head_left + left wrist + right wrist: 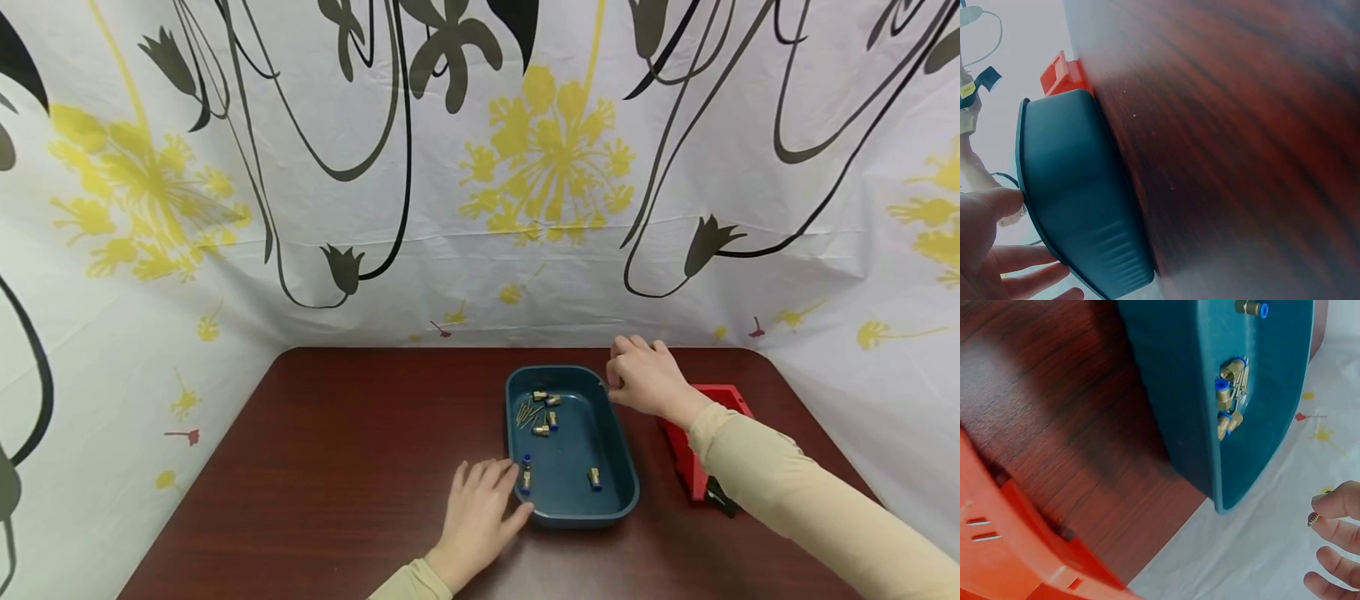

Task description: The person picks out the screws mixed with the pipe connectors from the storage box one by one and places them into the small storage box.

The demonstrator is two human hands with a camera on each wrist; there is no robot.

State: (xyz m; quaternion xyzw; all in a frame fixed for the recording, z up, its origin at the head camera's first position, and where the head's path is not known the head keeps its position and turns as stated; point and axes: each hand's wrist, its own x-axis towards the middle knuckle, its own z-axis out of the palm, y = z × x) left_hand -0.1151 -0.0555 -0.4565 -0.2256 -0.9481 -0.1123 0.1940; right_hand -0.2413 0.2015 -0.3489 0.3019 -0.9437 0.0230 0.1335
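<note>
Tray (573, 454) on the table (337, 450): what's inside?

Brass fittings (552, 421) with blue ends, mostly clustered beside slim metal pieces (523, 414) at the far end.

And the hands?

Right hand (647, 377) pinches a small threaded piece (1313, 519) by the far right corner; left hand (480, 517) touches the near-left rim, fingers relaxed.

Red bin (1004, 512)?

Beside it; contents hidden.
</note>
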